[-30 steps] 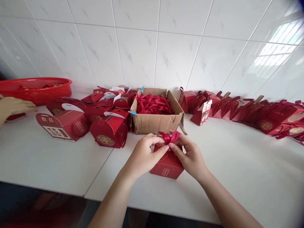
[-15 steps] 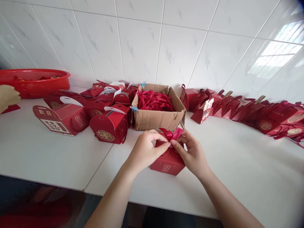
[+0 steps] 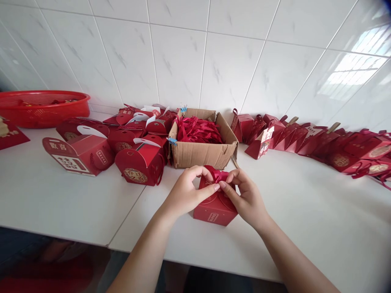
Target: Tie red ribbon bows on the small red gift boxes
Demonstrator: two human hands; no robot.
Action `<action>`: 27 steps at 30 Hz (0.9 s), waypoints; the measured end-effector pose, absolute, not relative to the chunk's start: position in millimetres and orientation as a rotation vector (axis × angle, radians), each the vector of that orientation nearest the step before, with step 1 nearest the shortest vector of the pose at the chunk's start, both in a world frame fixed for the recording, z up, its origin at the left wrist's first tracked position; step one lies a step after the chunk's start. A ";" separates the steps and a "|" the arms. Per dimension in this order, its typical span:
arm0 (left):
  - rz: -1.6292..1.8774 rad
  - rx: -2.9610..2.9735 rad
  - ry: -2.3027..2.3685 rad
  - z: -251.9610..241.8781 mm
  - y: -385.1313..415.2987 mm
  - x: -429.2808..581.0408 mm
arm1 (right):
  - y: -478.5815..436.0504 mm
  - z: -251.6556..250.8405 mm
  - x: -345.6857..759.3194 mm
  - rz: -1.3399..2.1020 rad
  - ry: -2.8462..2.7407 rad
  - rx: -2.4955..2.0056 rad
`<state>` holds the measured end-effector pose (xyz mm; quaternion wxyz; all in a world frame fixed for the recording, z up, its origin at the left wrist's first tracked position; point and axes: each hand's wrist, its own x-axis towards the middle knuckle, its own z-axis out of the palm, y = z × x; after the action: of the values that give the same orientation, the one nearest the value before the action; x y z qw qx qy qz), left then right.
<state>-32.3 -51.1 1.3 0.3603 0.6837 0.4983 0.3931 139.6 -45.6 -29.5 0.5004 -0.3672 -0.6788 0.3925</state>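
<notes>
A small red gift box [image 3: 214, 209] stands on the white table [image 3: 305, 211] right in front of me. On its top sits a red ribbon [image 3: 218, 176]. My left hand [image 3: 187, 193] pinches the ribbon from the left, fingers curled. From the right, my right hand [image 3: 246, 196] pinches the same ribbon, and its thumb meets my left thumb over the box top. Behind the box stands a cardboard box [image 3: 203, 150] full of loose red ribbons [image 3: 197, 129].
Several open red gift boxes [image 3: 139, 162] lie heaped at the left of the cardboard box. A row of closed, ribboned boxes [image 3: 320, 144] runs along the tiled wall at the right. A red plastic basket [image 3: 42, 106] stands at the far left, a flat red card [image 3: 9, 134] near it.
Another person's hand at the far left has drawn out of view. My fingers have closed further over the ribbon, and its loops now stand lower on the box.
</notes>
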 end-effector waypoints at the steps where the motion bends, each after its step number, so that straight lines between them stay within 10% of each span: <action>1: 1.037 1.734 1.267 1.1 -51.0 -32.4 | -45.7 -29.3 139.8 0.952 -1.651 -0.877; 27: 1.136 1.822 1.136 -11.2 -45.7 -28.8 | -47.8 -28.3 140.1 0.777 -1.737 -0.873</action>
<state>-28.8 -45.7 -11.2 0.3486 0.7029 0.4383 0.4384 140.1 -47.8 -28.3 0.5002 -0.3611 -0.7184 0.3215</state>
